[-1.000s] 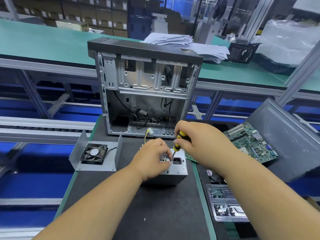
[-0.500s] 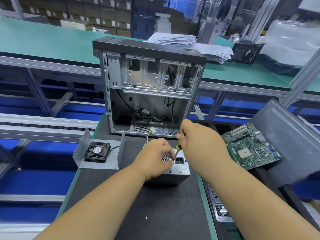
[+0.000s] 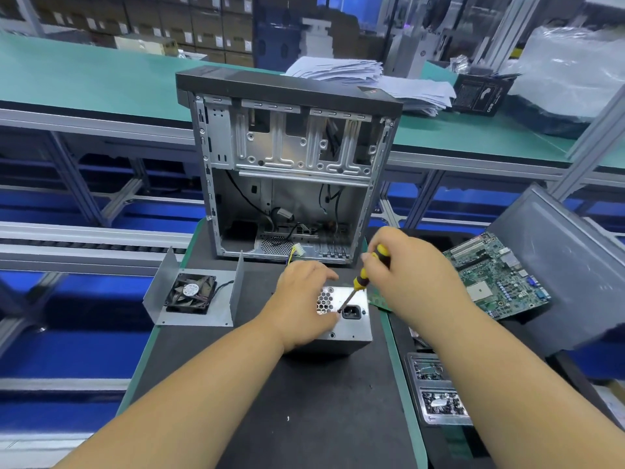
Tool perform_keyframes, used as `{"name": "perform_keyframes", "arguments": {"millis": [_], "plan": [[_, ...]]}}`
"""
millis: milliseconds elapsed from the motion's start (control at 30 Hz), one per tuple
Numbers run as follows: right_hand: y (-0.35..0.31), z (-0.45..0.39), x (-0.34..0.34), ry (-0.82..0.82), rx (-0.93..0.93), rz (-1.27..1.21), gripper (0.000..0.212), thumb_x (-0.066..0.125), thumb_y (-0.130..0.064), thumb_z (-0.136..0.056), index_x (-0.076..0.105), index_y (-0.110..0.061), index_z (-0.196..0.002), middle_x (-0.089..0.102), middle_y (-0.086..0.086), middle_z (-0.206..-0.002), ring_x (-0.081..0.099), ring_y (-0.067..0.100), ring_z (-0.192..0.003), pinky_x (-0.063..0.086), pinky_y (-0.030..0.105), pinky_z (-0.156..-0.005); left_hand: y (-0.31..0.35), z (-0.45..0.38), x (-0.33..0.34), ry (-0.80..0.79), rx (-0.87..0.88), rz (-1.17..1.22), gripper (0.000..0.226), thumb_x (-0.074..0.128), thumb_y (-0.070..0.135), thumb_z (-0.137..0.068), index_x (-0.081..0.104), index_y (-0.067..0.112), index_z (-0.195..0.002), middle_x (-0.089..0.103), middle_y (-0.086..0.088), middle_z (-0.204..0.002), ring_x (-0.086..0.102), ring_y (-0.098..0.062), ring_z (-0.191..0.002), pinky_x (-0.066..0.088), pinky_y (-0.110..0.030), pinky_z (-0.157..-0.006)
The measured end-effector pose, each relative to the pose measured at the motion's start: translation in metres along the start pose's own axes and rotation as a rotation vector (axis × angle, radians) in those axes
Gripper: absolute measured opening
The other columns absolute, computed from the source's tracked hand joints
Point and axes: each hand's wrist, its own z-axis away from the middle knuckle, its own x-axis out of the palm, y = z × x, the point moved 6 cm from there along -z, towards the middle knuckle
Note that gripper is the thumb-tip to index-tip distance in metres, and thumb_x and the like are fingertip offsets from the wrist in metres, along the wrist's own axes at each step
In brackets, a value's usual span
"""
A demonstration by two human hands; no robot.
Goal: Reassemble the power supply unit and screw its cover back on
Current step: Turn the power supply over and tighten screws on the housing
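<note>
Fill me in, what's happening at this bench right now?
A person is screwing a power supply unit together on the black mat. The left hand rests on its top face and steadies it, while the right hand grips a yellow-and-black screwdriver with its tip down beside the power socket. The open computer case stands behind, a fan in a metal bracket lies to the left, and a motherboard to the right.

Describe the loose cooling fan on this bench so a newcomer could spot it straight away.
Start at the open computer case standing at the back of the black mat. Just left and in front of it lies a folded grey metal bracket. The fan rests in it: black, square, with a round white hub label.
</note>
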Motion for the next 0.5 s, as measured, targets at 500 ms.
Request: {"name": "perform_keyframes", "arguments": {"millis": [500], "plan": [[0.112,0.028,-0.017,0.184,0.414,-0.814,0.016,0.054,-0.038,-0.079,0.062,-0.025,-0.08,0.061,-0.002,-0.059,0.048,0.013,-0.051,0.04,0.037,-0.054,0.021,0.009,-0.003,-0.23,-0.228,-0.216,0.034,0.084,0.041,-0.07,0.053,0.034,-0.082,0.053,0.017,-0.083,0.054,-0.011,-0.084,0.041,-0.026,-0.07]]}}
